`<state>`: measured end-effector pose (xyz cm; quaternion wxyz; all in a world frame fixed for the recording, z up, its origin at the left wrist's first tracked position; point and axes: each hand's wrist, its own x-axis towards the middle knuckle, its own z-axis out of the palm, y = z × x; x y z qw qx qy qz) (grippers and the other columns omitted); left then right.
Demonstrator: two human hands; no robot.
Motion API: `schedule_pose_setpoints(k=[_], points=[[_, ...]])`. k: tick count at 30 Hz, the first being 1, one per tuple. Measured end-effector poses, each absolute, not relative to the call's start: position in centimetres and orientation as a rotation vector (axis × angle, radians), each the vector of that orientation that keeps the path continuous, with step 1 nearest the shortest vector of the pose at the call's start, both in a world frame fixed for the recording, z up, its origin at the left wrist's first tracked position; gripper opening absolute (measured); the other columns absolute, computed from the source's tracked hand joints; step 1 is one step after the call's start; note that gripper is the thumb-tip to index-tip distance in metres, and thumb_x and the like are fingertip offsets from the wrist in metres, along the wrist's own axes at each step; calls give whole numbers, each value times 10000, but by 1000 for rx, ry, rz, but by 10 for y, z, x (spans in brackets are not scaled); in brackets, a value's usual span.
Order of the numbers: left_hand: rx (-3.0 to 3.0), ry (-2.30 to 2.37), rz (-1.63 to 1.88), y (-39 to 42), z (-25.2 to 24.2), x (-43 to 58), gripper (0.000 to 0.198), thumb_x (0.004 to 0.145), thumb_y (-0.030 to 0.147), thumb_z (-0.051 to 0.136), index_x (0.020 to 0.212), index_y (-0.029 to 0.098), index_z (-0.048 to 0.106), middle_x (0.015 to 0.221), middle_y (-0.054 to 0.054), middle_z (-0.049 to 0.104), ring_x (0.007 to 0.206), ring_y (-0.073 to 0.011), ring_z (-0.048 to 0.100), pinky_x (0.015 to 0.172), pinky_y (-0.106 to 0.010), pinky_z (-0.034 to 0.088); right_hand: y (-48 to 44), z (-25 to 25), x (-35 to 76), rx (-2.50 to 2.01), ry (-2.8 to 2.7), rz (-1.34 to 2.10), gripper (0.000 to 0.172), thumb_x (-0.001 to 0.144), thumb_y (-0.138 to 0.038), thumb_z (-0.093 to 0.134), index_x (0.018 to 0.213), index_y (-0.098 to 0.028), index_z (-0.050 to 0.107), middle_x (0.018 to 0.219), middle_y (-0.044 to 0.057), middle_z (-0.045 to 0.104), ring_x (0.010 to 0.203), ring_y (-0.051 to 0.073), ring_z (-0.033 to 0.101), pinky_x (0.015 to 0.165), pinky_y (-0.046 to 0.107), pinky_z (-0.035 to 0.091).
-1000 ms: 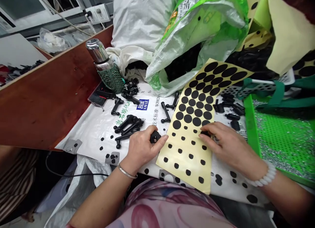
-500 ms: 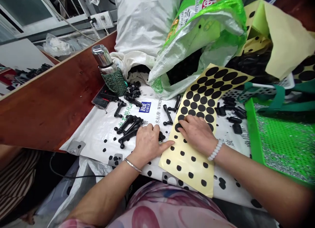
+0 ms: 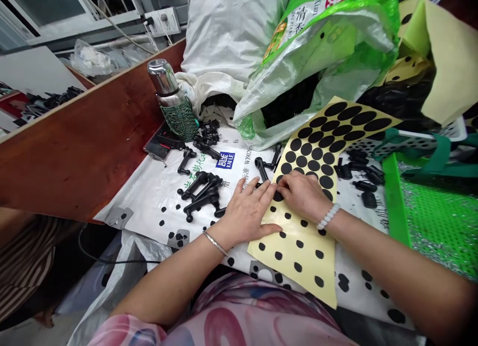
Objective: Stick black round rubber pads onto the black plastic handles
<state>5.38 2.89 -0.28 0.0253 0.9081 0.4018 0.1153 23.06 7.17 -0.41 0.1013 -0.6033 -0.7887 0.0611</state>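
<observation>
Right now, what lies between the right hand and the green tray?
In the head view, between right hand and green tray: a dotted yellow sheet, then small black plastic parts on white plastic sheeting.

The left hand [image 3: 248, 211] lies flat with its thumb on a cream sticker sheet [image 3: 298, 251] printed with black rounds, and the right hand [image 3: 304, 195] presses on the sheet just beside it. Black plastic handles [image 3: 199, 196] lie at nine o'clock on a white plastic sheet [image 3: 149, 201], a steel flask [image 3: 162, 77] stands at eleven, a green bag [image 3: 317, 52] sits at twelve, and a green tray [image 3: 440, 226] sits at three.
</observation>
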Motion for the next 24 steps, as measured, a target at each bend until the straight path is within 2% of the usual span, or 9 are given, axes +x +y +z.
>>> schedule_pose_setpoints(k=[7,13,18,24], points=[[2780,1261,305,28,-1,54,849,800,640,490,1404,74,302,1446,-139,369,1301,-341,304,1098,-527,153,58,-5,230,-1737,-2382,-17,188,894,-201,478,887,-136,654,881,120,605,820,259,558,758,391,342],[2785,1282,277,28,-1,55,836,809,647,467,1410,90,300,1458,-126,354,1311,-334,298,1099,-523,158,57,-3,231,-1670,-2434,-36,261,904,-193,459,763,-152,675,822,95,607,783,230,551,745,368,331],[2799,1299,258,28,-1,55,805,813,648,457,1402,115,328,1462,-114,352,1314,-328,296,1098,-521,170,66,-8,234,-1680,-2399,37,182,850,-200,530,720,-172,655,747,41,606,685,182,553,716,347,336],[2812,1291,246,27,2,56,754,825,674,398,1351,135,416,1462,-115,347,1308,-334,303,1082,-529,200,50,-12,232,-1577,-2447,-52,249,891,-161,418,733,-145,611,751,79,571,718,213,514,707,363,321]])
